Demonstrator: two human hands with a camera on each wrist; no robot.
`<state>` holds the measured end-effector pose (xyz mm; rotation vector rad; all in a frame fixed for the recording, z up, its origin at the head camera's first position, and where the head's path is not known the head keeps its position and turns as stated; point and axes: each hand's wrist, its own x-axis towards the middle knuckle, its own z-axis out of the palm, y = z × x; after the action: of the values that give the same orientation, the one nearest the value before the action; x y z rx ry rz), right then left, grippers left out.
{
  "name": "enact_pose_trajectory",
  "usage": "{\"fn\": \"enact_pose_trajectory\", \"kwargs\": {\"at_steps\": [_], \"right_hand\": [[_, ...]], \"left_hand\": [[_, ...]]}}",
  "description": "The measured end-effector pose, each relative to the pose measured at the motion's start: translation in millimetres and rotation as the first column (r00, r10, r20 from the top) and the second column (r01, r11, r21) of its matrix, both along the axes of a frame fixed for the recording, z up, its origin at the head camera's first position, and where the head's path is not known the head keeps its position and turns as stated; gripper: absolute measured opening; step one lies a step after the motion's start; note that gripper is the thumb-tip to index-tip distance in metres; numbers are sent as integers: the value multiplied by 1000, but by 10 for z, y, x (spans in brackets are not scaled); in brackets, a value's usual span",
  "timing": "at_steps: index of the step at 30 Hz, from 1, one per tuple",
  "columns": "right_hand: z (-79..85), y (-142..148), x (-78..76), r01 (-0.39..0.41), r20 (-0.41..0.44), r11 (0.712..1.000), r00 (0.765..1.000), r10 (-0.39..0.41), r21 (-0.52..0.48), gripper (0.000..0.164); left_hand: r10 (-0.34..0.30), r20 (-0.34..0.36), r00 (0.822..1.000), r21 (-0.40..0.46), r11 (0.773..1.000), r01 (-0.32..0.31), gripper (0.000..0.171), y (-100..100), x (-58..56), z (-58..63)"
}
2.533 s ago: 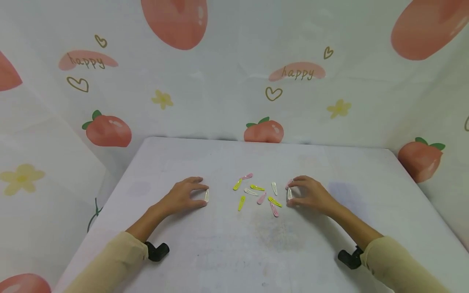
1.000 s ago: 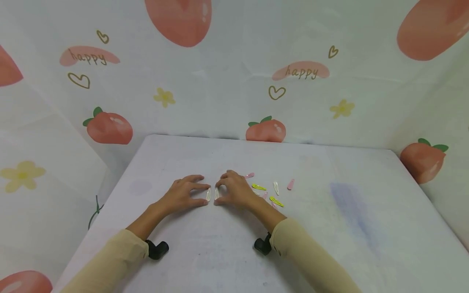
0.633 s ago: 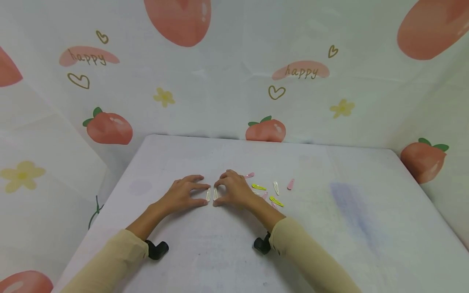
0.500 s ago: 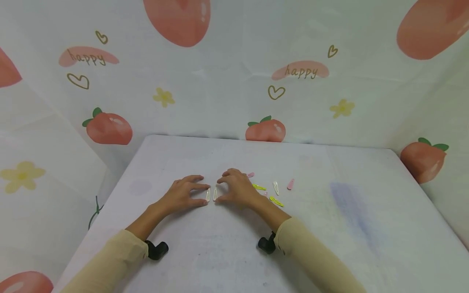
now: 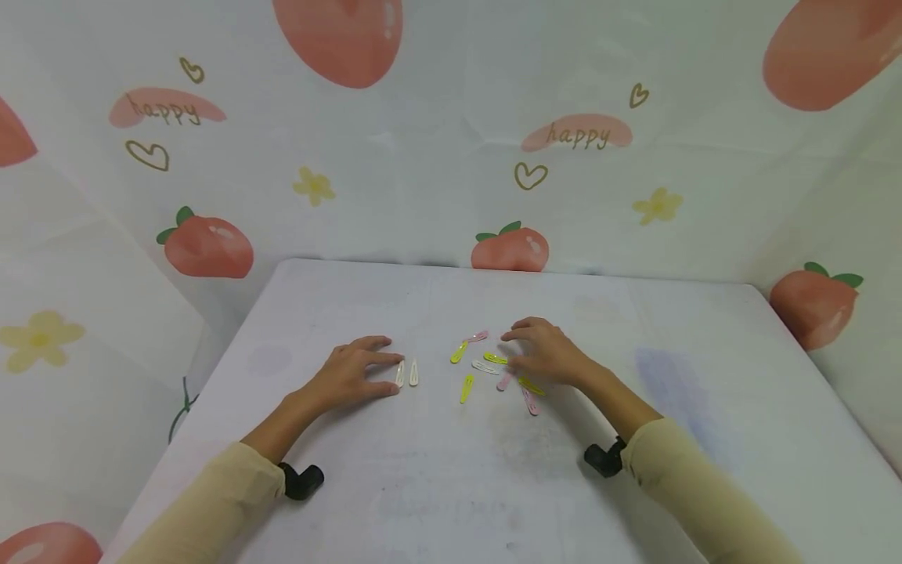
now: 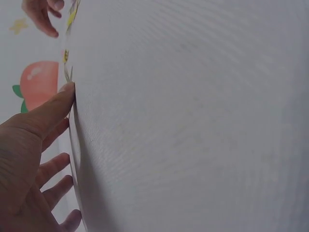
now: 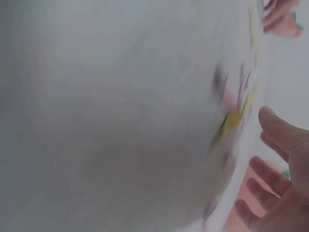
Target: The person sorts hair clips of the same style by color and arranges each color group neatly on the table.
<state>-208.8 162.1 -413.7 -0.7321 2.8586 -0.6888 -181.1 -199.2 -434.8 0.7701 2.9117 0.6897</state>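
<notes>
My left hand [image 5: 348, 374] rests on the table and holds a white snap hair clip [image 5: 400, 374] by its two ends, between thumb and forefinger. Just right of that one, a second white hair clip [image 5: 413, 374] lies free, roughly parallel to it. My right hand [image 5: 550, 354] is over the right side of the clip group, fingers apart and holding nothing. Near its fingertips are a yellow hair clip [image 5: 496, 359] and a pink hair clip [image 5: 503, 381]. It covers the spot where another white and a pink clip lay. The right wrist view is blurred, showing the spread fingers [image 7: 270, 176].
Several more clips lie loosely in mid-table: a white clip [image 5: 485, 366], a yellow clip [image 5: 459, 352], a pink clip [image 5: 478, 336], and a yellow clip [image 5: 467, 389]. The white table [image 5: 395, 486] ends at a peach-patterned backdrop [image 5: 423, 157].
My right hand brought a white clip leftward beside the one at my left hand, let it go, then moved back right over the group. My left hand has stayed nearly still.
</notes>
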Motion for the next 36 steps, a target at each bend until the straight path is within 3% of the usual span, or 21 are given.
{"fn": "enact_pose_trajectory", "kwargs": {"at_steps": [8,22,28,32,36], "right_hand": [[-133,377,16,-24,-9,999,1000,24,-34,28],[-162,436,46,43,-88,999,995,-43,-5,16],[-172,448,85,30,-67,999,997,-31,-13,13],[-165,444,103,23,-70,999,997,-25,-23,17],[-162,443,100,45,-94,999,995,-46,-17,32]], "left_hand": [[-3,-10,1000,7,1000,3,53,5,-19,-35],[7,-6,1000,0,1000,-7,54,-2,-14,-31],[9,-8,1000,-8,1000,-9,54,-7,-7,-22],[9,-11,1000,-8,1000,-9,54,-9,-9,-20],[8,-10,1000,-7,1000,-8,53,-7,-10,-31]]}}
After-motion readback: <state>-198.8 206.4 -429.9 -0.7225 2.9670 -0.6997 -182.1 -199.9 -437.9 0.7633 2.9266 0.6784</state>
